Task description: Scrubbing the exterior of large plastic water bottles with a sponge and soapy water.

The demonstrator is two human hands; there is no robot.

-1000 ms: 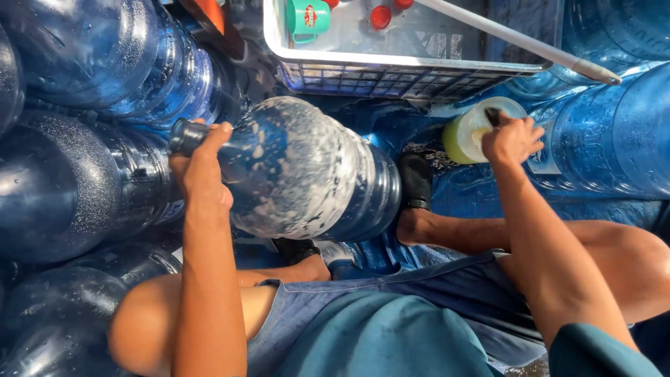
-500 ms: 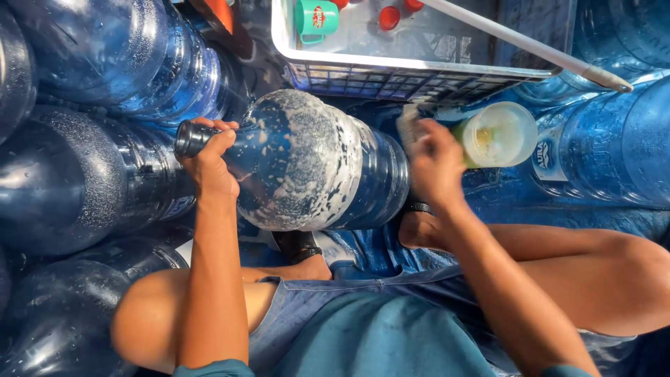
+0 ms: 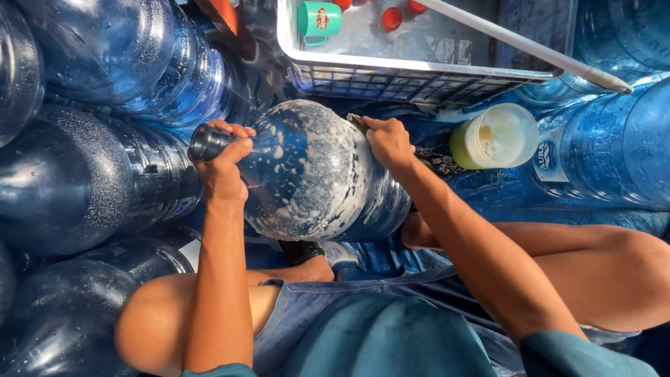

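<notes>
gripping the neck of the soapy jug (image 3: 314, 174) with my left hand (image 3: 222, 167), i'm keeping it lying steady across my lap while my right hand (image 3: 388, 139) is pressing a scrubber against its shoulder, soap tub (image 3: 497, 136) near.

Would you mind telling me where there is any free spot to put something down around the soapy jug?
Little is free. One narrow wet strip lies between the soapy jug and the white crate, ending at the yellow-green tub. Inside the crate, bare floor shows right of the green cup. Left is packed with stacked blue jugs; the person's legs close off the near side.
</notes>
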